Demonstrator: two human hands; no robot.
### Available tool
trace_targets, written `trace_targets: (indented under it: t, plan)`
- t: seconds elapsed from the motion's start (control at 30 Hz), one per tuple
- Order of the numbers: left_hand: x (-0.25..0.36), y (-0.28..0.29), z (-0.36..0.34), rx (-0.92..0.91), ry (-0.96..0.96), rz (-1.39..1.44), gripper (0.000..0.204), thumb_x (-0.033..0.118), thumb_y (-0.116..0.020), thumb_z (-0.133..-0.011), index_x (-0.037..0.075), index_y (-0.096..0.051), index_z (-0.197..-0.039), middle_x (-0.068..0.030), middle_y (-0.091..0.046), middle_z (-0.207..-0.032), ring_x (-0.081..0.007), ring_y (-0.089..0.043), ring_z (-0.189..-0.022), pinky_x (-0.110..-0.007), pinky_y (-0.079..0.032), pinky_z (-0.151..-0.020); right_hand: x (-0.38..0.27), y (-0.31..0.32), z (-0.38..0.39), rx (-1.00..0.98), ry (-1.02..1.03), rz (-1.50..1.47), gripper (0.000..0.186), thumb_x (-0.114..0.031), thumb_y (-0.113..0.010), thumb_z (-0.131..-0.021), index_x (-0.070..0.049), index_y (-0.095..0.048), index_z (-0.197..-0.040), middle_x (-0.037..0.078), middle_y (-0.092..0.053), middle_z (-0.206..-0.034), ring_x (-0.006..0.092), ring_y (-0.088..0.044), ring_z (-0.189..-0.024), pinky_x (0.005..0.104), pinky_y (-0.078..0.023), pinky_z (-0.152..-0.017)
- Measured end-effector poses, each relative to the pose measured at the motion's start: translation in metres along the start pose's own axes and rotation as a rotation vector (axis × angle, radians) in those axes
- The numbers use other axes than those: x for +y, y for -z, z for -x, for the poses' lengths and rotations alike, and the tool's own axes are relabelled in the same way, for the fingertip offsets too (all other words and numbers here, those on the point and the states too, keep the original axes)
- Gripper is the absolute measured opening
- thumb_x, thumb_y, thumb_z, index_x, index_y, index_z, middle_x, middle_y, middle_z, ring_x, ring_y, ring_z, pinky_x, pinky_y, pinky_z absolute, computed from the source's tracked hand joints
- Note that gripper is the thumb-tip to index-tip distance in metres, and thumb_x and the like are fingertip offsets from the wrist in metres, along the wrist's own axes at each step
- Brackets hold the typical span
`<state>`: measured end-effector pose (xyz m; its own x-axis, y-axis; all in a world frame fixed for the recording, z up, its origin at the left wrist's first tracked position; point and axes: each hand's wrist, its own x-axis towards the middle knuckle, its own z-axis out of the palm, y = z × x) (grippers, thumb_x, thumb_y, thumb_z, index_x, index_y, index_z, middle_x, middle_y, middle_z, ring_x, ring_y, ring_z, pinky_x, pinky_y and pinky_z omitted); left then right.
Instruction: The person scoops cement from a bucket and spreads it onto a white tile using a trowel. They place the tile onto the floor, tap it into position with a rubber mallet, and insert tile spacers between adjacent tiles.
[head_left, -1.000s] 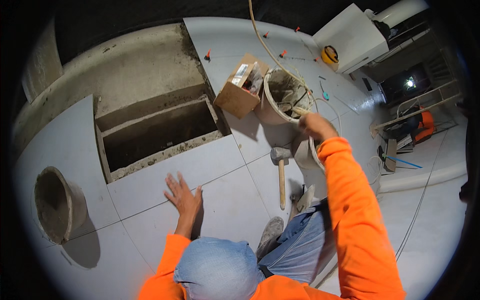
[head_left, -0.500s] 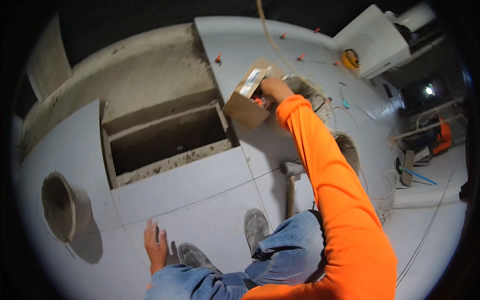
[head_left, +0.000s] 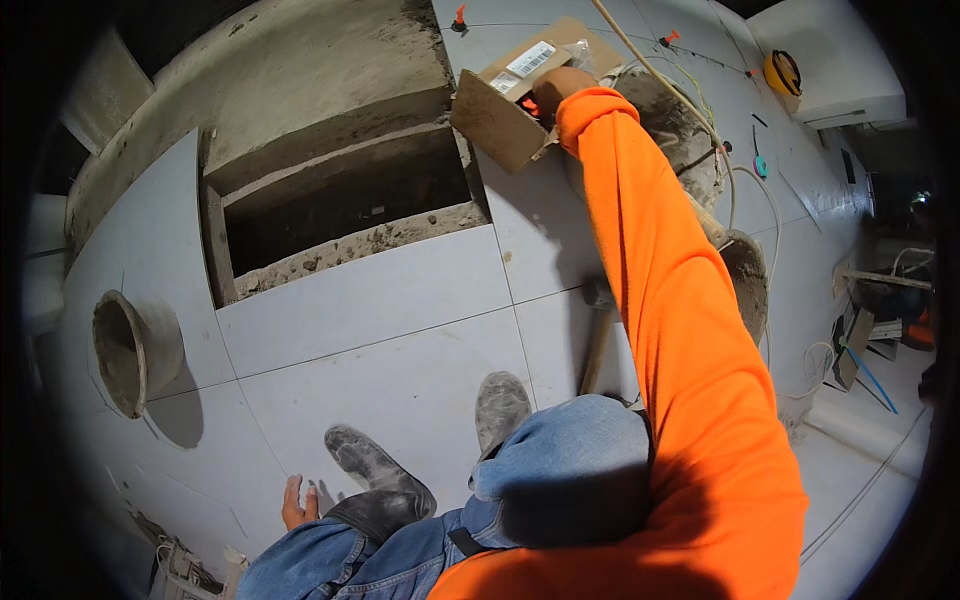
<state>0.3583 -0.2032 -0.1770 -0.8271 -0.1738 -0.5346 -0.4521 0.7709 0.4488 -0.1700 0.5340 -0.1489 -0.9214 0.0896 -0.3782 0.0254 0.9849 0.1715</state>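
Observation:
My right hand [head_left: 562, 88] reaches into an open cardboard box [head_left: 498, 128] with a white label on it. Its fingers are hidden behind the box wall and flaps. Small orange-red plastic pieces [head_left: 529, 104] show beside the hand inside the box. Low by my left knee, my left hand [head_left: 298, 503] is held over the tiles with its fingers apart and nothing seen in it. Under my orange right sleeve, a mallet [head_left: 597, 350] with a wooden handle lies on the floor, its head partly in shadow.
A rectangular opening [head_left: 350, 195] breaks the tiled floor ahead. A mortar-smeared bucket [head_left: 160, 345] stands left; another bucket [head_left: 745, 280] is beyond my right arm. A hose [head_left: 665, 85] crosses near the box. Orange-red tile-levelling pieces [head_left: 459, 18] stand in joints. A yellow-black round thing [head_left: 782, 73] sits far right.
The view has shifted, so the box and floor opening appear higher. My right hand stays inside the box. My left hand shows lower, closer to my knee.

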Motion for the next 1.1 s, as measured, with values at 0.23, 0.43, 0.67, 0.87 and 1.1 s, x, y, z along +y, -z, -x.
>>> trace_targets:
  t: [0.23, 0.43, 0.67, 0.87, 1.1]
  plan:
    - [-0.011, -0.030, 0.024, -0.078, 0.057, 0.036, 0.054, 0.039, -0.070, -0.108, -0.001, -0.066, -0.145, -0.0272, -0.064, -0.151, -0.0412, -0.058, -0.146, -0.047, -0.043, -0.123, 0.003, -0.006, -0.006, 0.268, -0.012, -0.291, 0.025, -0.024, -0.070, -0.095, -0.008, -0.083, -0.109, 0.021, -0.080, -0.111, 0.0378, -0.078, -0.105, 0.0472, -0.062, -0.090]
    - [-0.040, -0.038, 0.041, -0.173, 0.133, -0.058, 0.054, 0.040, -0.072, -0.107, 0.001, -0.067, -0.145, -0.0249, -0.067, -0.148, -0.0400, -0.060, -0.143, -0.046, -0.045, -0.122, -0.012, -0.014, -0.033, 0.160, 0.011, -0.043, 0.032, -0.020, -0.068, -0.094, -0.009, -0.083, -0.119, 0.018, -0.077, -0.133, 0.0383, -0.076, -0.118, 0.0483, -0.061, -0.101]
    - [-0.053, -0.034, 0.048, -0.110, 0.171, -0.038, 0.054, 0.040, -0.072, -0.107, 0.002, -0.067, -0.144, -0.0243, -0.068, -0.147, -0.0396, -0.061, -0.142, -0.046, -0.046, -0.121, -0.009, -0.016, -0.046, 0.065, -0.021, -0.145, 0.038, -0.024, -0.065, -0.099, -0.013, -0.080, -0.131, 0.017, -0.073, -0.141, 0.0396, -0.071, -0.129, 0.0507, -0.056, -0.110]
    - [-0.033, -0.008, 0.043, -0.161, 0.157, -0.061, 0.055, 0.040, -0.074, -0.105, 0.003, -0.067, -0.145, -0.0241, -0.068, -0.146, -0.0389, -0.063, -0.139, -0.046, -0.048, -0.118, -0.007, -0.009, -0.041, 0.165, -0.096, -0.319, 0.037, -0.021, -0.063, -0.098, -0.006, -0.081, -0.126, 0.022, -0.074, -0.138, 0.0436, -0.071, -0.128, 0.0527, -0.056, -0.109]
    - [0.041, 0.079, -0.005, -0.166, 0.174, -0.099, 0.053, 0.033, -0.075, -0.104, 0.004, -0.066, -0.148, -0.0239, -0.069, -0.146, -0.0386, -0.065, -0.135, -0.047, -0.052, -0.112, 0.018, 0.017, 0.008, 0.467, -0.064, -0.370, 0.029, -0.009, -0.065, -0.093, 0.000, -0.082, -0.115, 0.029, -0.078, -0.114, 0.0481, -0.075, -0.110, 0.0567, -0.059, -0.096]
